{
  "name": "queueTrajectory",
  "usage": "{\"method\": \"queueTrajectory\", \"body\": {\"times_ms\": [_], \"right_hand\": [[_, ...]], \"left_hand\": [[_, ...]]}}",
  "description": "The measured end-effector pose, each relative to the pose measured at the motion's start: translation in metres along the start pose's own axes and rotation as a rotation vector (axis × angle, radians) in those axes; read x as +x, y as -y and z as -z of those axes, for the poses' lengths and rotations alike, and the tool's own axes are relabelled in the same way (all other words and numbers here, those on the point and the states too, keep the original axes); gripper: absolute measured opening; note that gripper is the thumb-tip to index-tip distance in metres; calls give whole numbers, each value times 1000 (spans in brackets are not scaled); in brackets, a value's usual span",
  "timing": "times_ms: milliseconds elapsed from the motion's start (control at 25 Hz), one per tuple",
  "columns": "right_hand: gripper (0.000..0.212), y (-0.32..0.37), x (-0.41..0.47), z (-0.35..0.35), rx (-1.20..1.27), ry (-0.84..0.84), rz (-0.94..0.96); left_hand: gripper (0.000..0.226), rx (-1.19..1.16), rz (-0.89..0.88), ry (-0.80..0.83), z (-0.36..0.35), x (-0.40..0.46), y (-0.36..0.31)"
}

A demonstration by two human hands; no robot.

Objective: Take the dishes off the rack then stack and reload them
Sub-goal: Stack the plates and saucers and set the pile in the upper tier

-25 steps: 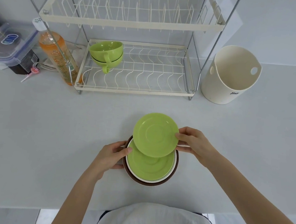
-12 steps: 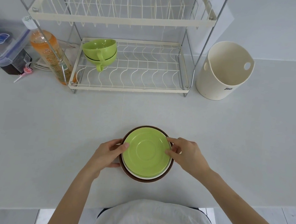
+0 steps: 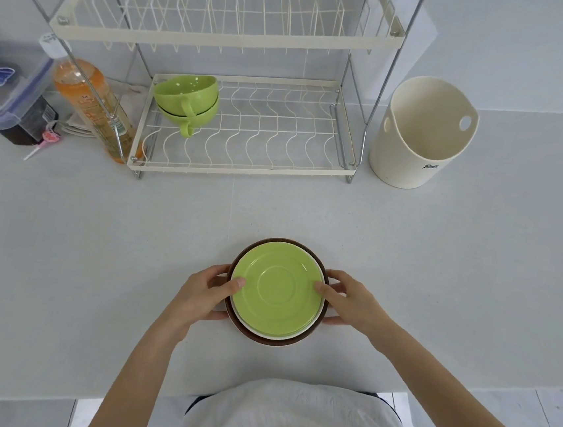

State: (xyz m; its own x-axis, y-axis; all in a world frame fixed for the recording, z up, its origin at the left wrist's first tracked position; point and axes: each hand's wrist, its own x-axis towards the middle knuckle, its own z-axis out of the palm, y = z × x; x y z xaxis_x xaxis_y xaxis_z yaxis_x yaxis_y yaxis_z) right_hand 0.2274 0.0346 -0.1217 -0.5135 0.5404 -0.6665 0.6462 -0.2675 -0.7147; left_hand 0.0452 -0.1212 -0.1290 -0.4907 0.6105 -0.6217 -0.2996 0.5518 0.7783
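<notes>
A stack of dishes sits on the white counter in front of me: a green saucer [image 3: 278,287] on top, a white dish rim [image 3: 272,334] under it, and a brown bowl [image 3: 268,340] at the bottom. My left hand [image 3: 205,292] grips the stack's left side, thumb on the saucer. My right hand [image 3: 350,302] grips its right side, thumb on the saucer's edge. Two green cups [image 3: 187,101] sit stacked at the left of the lower shelf of the cream wire dish rack [image 3: 243,170]. The rack's upper shelf holds nothing.
A cream utensil holder [image 3: 422,134] stands right of the rack. An orange bottle [image 3: 91,105] leans at the rack's left, beside a clear lidded container [image 3: 7,87] and folded cloths. The counter's front edge runs just below the stack.
The green saucer held tilted above the stack a second ago now lies flat on top. My right hand has moved from the saucer's edge to the stack's right side; the view dropped.
</notes>
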Motion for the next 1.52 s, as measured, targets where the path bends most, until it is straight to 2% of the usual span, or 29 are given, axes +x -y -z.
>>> {"method": "queueTrajectory", "body": {"times_ms": [240, 440, 680, 920, 1120, 1280, 1440, 1520], "right_hand": [[39, -2, -2, -3, 142, 45, -63], [33, -3, -4, -5, 109, -2, -5], [26, 18, -14, 11, 91, -60, 103], [12, 79, -31, 39, 12, -105, 312], [20, 147, -50, 60, -54, -120, 473], [6, 198, -65, 73, -61, -134, 593], [25, 251, -69, 85, -122, -183, 703], [28, 277, -66, 89, -135, -212, 749]], "left_hand": [[32, -21, 10, -9, -2, -2, 3], [34, -9, 12, -18, -3, -3, 1], [33, -13, -76, -23, -4, -9, -25], [27, -54, -207, -18, 2, -20, -85], [20, -62, -380, -27, 16, -34, -153], [18, -73, -496, -47, 26, -43, -204], [14, -57, -601, -67, 38, -45, -258], [13, -52, -649, -74, 44, -43, -285]]}}
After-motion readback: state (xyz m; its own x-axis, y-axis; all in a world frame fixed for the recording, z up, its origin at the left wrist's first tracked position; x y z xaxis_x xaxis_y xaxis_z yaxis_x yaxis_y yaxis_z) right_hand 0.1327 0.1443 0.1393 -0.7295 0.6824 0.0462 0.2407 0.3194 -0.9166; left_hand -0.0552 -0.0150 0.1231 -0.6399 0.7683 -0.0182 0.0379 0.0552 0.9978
